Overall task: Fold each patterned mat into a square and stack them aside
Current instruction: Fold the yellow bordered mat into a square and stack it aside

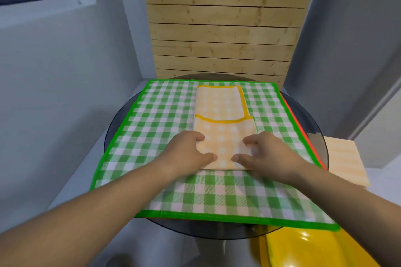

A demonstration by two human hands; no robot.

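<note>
Round glass worktop (116, 123), green checked mat (152, 125) spread flat, yellow mat (221, 102) (folded to a narrow strip) centred on it; left hand (188, 149) and right hand (267, 151) pinch its near end in curled fingers (200, 137), likely to fold it into a square.

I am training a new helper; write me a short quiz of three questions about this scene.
1. True or false: the yellow mat lies on the green checked mat.
2. The left hand and right hand hold which end of the yellow mat? A) far B) near C) middle
3. Which colour is the mat edge showing beside the green checked mat's right border?
Key: 1 true; 2 B; 3 red.
</note>
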